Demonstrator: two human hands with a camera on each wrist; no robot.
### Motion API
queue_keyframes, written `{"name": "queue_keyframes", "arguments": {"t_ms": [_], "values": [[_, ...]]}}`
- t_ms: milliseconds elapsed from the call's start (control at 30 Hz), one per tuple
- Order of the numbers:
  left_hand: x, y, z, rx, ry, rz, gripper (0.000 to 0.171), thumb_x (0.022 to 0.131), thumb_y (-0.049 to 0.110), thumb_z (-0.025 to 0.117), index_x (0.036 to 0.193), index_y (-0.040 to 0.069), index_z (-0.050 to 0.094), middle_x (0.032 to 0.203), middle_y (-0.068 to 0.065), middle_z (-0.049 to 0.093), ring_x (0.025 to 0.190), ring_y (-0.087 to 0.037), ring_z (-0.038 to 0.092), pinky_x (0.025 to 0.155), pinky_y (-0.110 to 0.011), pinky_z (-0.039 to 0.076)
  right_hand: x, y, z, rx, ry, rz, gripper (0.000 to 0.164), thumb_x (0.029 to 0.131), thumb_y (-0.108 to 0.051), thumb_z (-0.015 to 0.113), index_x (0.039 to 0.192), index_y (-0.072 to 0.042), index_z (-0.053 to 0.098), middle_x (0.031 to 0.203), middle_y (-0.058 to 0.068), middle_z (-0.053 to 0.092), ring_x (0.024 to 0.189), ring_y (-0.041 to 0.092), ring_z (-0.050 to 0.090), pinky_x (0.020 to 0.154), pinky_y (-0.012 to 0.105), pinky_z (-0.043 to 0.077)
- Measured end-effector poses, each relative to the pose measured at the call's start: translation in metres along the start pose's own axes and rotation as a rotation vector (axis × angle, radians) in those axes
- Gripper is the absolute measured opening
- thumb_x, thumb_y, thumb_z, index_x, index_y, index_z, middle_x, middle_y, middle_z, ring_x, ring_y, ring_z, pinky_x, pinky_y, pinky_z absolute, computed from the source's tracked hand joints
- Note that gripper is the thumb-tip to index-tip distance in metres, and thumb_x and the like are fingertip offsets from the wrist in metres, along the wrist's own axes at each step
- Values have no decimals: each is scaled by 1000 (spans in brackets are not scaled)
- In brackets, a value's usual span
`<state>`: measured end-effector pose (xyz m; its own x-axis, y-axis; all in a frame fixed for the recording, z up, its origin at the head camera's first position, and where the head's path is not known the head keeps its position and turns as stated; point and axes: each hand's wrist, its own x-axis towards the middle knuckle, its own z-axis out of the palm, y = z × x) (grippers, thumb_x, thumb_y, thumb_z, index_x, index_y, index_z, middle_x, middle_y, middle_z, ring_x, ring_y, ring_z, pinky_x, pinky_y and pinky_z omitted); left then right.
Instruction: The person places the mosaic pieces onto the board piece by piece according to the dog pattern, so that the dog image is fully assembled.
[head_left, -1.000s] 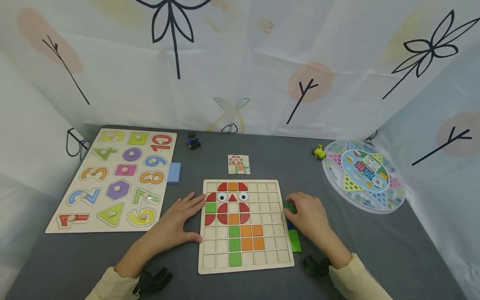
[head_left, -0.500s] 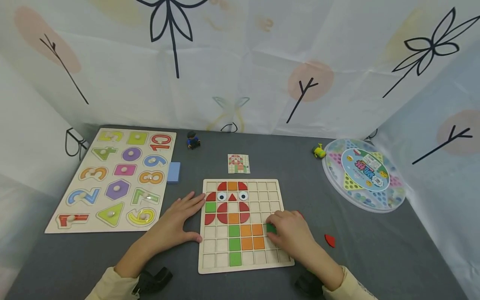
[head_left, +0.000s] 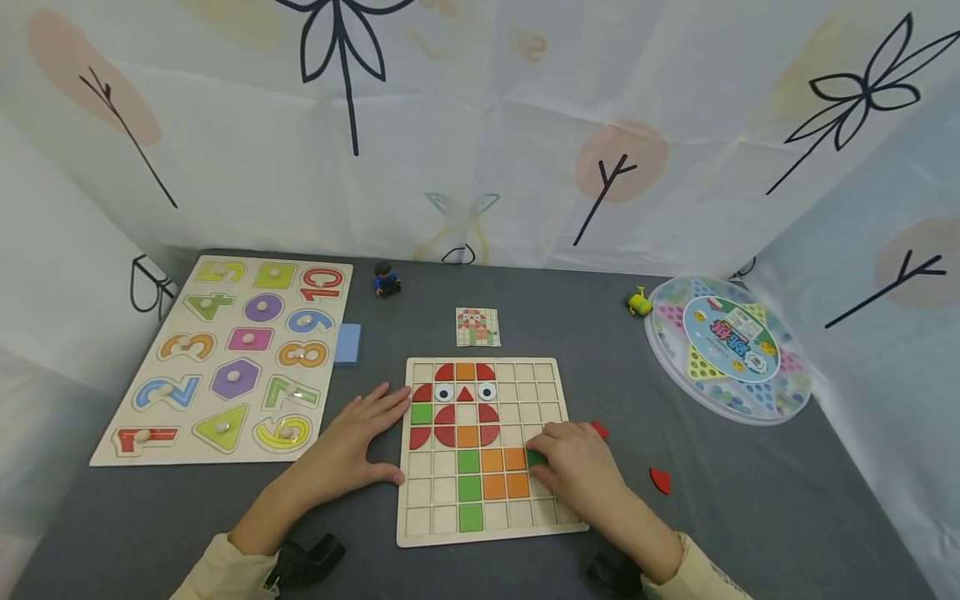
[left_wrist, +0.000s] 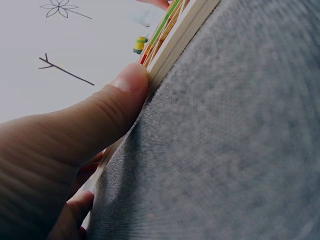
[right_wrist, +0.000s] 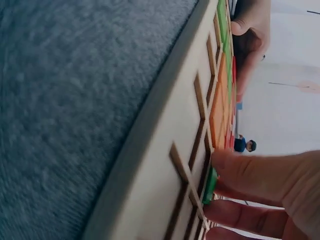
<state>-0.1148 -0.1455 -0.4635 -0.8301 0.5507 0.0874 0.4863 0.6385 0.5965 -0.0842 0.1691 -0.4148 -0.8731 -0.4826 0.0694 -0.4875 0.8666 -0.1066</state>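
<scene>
A square wooden grid board (head_left: 420, 521) lies on the grey table, carrying red, orange and green tiles and two eye pieces. My left hand (head_left: 348, 446) rests at the board's left edge, fingers extended; in the left wrist view its thumb (left_wrist: 112, 100) presses the side of the rim. Over the right part of the board, my right hand (head_left: 581, 462) pinches a dark green tile (head_left: 535, 458) between thumb and fingers. That green tile (right_wrist: 210, 186) sits low in a cell, right beside the orange tiles (right_wrist: 218, 107) in the right wrist view.
A small pattern card (head_left: 477, 327) lies behind the board. A number puzzle (head_left: 247, 358) and blue block (head_left: 347, 345) are to the left. Two red pieces (head_left: 660, 481) (head_left: 599, 429) lie to the right, before a round game board (head_left: 727, 350). Behind stand a toy figure (head_left: 387, 280) and yellow toy (head_left: 639, 302).
My right hand has moved left from the tiles beside the board onto the grid, bringing the dark green tile. Two red pieces have come into view. My left hand has stayed put.
</scene>
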Motion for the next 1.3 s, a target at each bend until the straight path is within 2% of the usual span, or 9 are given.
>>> {"name": "queue_keyframes", "arguments": {"t_ms": [167, 333, 433, 567, 633, 767, 933, 1133, 1300], "values": [[0, 0, 0, -1, 1, -2, 99, 59, 54, 72, 140, 15, 30, 146, 3, 25, 135, -27, 14, 104, -56, 12, -5, 14, -9, 42, 58, 33, 28, 68, -28, 75, 94, -17, 70, 80, -7, 61, 71, 9, 55, 66, 32, 45], [0, 0, -1, -1, -1, 2, 99, 60, 53, 72, 140, 15, 30, 146, 3, 25, 135, -27, 14, 104, -55, 12, -26, 49, -20, 105, 128, 167, 32, 70, -21, 75, 100, -15, 67, 87, -4, 61, 74, 11, 56, 60, 29, 46], [0, 1, -2, 4, -7, -1, 99, 60, 53, 72, 140, 15, 30, 146, 3, 25, 135, -27, 14, 104, -55, 12, -44, 68, -19, 102, 107, 222, 34, 69, -18, 76, 102, -14, 66, 91, -2, 60, 78, 14, 57, 61, 31, 47], [1, 2, -3, 6, -11, -3, 98, 60, 53, 73, 140, 14, 30, 146, 3, 24, 135, -27, 14, 104, -55, 12, -64, 81, -12, 109, 60, 233, 35, 68, -18, 76, 101, -15, 67, 93, -3, 59, 78, 12, 55, 61, 30, 46], [1, 2, -3, 5, -11, -4, 98, 60, 52, 73, 140, 14, 30, 146, 2, 25, 135, -28, 14, 104, -55, 12, -69, 81, -9, 125, 67, 207, 34, 67, -18, 77, 100, -16, 67, 92, -5, 58, 78, 10, 55, 61, 29, 46], [0, 2, -3, 3, -11, -10, 98, 59, 51, 74, 140, 13, 31, 146, 2, 25, 135, -28, 14, 104, -55, 12, -71, 78, -4, 169, 102, 89, 35, 65, -19, 78, 99, -19, 67, 93, -10, 58, 82, 7, 55, 67, 28, 48], [1, 3, -1, 2, -13, -7, 99, 60, 51, 74, 140, 14, 30, 146, 2, 25, 135, -27, 14, 104, -55, 12, -69, 69, 0, 222, 64, -34, 34, 64, -26, 78, 96, -21, 67, 94, -14, 57, 84, 4, 54, 69, 29, 48], [1, 3, -1, 5, -12, -13, 99, 59, 52, 74, 140, 15, 30, 146, 3, 24, 135, -27, 13, 104, -55, 12, -73, 61, 0, 113, 78, -117, 32, 61, -26, 79, 92, -23, 70, 86, -14, 56, 73, 2, 49, 60, 26, 44], [0, 1, -1, 4, -7, -18, 99, 59, 52, 74, 140, 15, 31, 146, 3, 24, 136, -27, 13, 104, -55, 12, -74, 55, -1, 72, 60, -108, 33, 61, -24, 79, 92, -22, 70, 85, -14, 55, 72, 1, 48, 59, 23, 43]]}}
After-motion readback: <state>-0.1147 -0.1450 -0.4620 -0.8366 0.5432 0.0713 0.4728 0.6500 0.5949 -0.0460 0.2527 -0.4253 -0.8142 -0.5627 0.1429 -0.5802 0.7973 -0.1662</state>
